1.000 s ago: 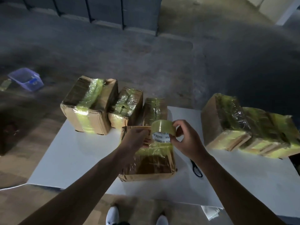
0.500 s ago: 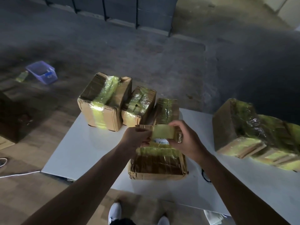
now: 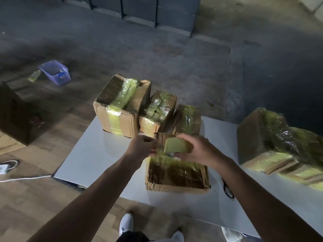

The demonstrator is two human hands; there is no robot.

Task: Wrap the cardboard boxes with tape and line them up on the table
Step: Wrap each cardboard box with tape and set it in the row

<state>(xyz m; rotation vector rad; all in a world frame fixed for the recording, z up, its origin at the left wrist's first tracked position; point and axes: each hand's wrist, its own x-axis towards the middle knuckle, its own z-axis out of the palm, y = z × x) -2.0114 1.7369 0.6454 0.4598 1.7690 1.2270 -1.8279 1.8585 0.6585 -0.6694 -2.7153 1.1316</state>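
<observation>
Yellow roll (image 3: pixel 176 145), gripped in the right hand (image 3: pixel 201 151), hangs over the far edge of the box (image 3: pixel 176 174); left hand (image 3: pixel 141 145) pinches its end, just leftward.

Boxes on a desk (image 3: pixel 97 154), viewed from its near edge.
The centre box (image 3: pixel 176 177) lies nearest; the left hand (image 3: pixel 141 145) and right hand (image 3: pixel 199 151) hold a tape roll (image 3: pixel 178 145) over its far edge. A row of three boxes (image 3: pixel 158 110) stands side by side behind it, 11 to 12 o'clock. A group of boxes (image 3: pixel 262 137) sits at 3 o'clock. Scissors (image 3: pixel 227 189) lie at 4 o'clock, just beside the centre box. On the floor at 10 o'clock, a basket (image 3: pixel 55 72).
</observation>
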